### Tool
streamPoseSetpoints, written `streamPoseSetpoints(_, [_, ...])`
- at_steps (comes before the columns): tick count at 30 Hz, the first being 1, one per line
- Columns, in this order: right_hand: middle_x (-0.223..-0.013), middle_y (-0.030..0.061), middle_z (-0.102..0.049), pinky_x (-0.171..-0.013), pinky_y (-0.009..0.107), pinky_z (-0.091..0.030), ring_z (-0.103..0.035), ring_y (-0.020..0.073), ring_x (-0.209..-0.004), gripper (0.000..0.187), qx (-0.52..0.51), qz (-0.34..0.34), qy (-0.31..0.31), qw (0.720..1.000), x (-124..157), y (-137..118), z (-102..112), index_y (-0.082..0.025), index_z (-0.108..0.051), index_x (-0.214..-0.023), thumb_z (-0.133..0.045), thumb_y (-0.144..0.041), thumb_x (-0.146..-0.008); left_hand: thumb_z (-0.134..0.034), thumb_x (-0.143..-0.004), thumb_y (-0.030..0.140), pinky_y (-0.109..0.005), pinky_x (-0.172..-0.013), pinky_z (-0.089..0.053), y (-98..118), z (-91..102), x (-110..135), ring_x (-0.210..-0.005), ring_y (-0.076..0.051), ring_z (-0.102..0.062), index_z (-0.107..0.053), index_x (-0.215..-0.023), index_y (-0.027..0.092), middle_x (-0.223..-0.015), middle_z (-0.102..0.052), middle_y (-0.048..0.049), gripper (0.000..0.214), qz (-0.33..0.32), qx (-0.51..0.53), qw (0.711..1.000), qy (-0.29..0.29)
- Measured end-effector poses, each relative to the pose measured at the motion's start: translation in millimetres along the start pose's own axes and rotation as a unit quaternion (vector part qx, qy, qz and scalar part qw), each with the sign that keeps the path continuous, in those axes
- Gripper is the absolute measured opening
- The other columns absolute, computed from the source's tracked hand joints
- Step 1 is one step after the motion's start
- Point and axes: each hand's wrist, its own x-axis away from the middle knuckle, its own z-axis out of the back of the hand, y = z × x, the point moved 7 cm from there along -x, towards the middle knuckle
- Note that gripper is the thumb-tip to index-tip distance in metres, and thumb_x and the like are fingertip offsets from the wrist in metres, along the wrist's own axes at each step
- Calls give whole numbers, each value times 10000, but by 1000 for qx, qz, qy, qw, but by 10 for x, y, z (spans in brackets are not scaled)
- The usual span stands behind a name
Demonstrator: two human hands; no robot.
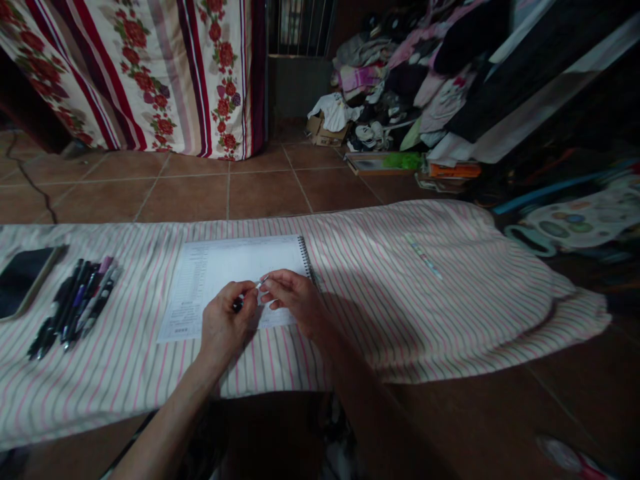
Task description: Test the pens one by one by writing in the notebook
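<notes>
My left hand (227, 320) and my right hand (290, 297) meet over a spiral notebook (215, 267) that lies open on a striped cloth (410, 293). Both hands pinch a slim pen (253, 293) between them: the left grips its dark end, the right grips its pale end. The fingers of both hands are closed. A printed sheet covers the notebook's left part.
Several pens (75, 303) lie in a row at the left, beside a dark phone (23, 280). Beyond the cloth lies tiled floor (200, 187), a floral bedcover (150, 73) and a heap of clothes and boxes (400, 87). Toys (580, 220) are at the right.
</notes>
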Motion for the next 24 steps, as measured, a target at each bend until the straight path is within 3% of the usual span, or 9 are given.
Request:
streamPoseSetpoints(9, [-729, -4, -660, -467, 164, -456, -631, 88, -568, 215, -4, -13, -4, 1000, 25, -15, -28, -185, -617, -888, -654, -269, -693, -498, -805, 347, -244, -555, -465, 0, 10, -2, -602, -138, -605, -647, -847, 205, -752, -660, -17, 210, 8, -1, 1000, 6])
streamPoseSetpoints(24, [-722, -5, -652, -431, 138, -439, -629, 74, -532, 120, 14, -11, 14, 1000, 1, -19, -29, -158, -603, -779, -612, -257, -712, -486, -817, 349, -257, -572, -463, 9, -3, -1, -611, -138, -598, -638, -881, 203, -767, -639, -17, 220, -10, -6, 1000, 4])
